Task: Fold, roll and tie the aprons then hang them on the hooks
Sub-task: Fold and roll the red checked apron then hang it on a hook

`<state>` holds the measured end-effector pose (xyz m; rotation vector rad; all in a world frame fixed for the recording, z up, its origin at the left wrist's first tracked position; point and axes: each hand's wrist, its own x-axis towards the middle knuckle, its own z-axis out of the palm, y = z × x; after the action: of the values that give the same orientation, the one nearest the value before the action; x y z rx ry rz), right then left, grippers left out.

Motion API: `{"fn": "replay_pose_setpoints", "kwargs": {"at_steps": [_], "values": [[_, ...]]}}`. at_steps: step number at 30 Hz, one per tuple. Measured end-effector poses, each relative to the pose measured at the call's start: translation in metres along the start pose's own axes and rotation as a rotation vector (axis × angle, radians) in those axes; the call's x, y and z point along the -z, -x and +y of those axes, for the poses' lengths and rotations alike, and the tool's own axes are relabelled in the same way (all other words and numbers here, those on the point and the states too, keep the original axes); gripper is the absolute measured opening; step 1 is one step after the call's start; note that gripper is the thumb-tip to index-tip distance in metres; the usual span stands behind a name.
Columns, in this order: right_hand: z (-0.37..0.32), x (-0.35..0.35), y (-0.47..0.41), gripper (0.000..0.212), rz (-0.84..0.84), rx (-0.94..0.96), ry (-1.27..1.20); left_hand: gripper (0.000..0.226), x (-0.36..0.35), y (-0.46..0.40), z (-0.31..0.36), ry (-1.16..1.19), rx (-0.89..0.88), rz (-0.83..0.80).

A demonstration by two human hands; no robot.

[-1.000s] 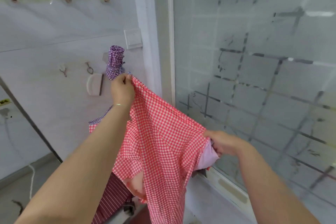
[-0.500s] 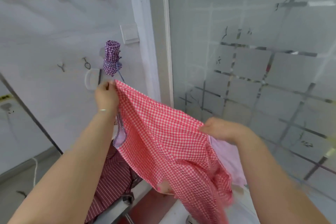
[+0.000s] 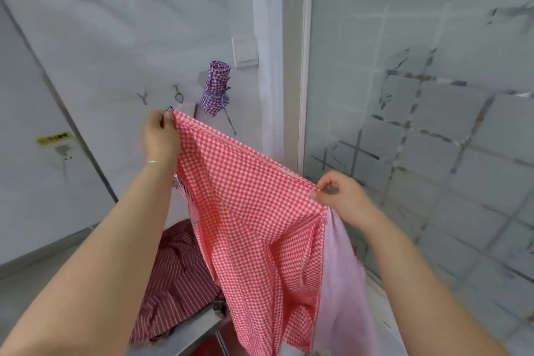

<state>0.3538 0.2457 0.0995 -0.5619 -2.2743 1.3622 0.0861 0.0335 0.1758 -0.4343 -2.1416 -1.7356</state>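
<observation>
A person holds a red checked apron [image 3: 254,211] up by one edge, now pulled taut where a moment ago it sagged. The left hand [image 3: 160,139] pinches one corner; the right hand [image 3: 339,196] pinches the other, lower. Cloth hangs below the fingers, ready for folding. Beyond them, a rolled purple apron [image 3: 216,87] already hangs.

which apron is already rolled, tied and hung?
The purple checked apron, a tied roll hanging on the wall. The red checked apron is held spread out; the red striped apron lies crumpled below.
</observation>
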Motion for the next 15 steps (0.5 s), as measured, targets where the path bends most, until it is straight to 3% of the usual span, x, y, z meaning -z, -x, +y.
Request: {"fn": "replay_pose_setpoints", "kwargs": {"at_steps": [4,7,9,15], "values": [[0.000,0.001,-0.006,0.011,-0.139,-0.051,0.173,0.029,0.005,0.000,-0.015,-0.071,0.107,-0.089],[0.006,0.007,-0.007,0.029,-0.254,-0.150,0.234,0.034,0.007,0.005,-0.022,-0.079,0.159,-0.170],[0.010,0.012,-0.007,0.031,-0.307,-0.207,0.215,0.035,0.008,0.005,-0.026,-0.065,0.198,-0.226],[0.021,0.014,-0.010,0.018,-0.297,-0.244,0.203,0.033,0.015,0.009,-0.037,0.022,0.237,-0.337]]}}
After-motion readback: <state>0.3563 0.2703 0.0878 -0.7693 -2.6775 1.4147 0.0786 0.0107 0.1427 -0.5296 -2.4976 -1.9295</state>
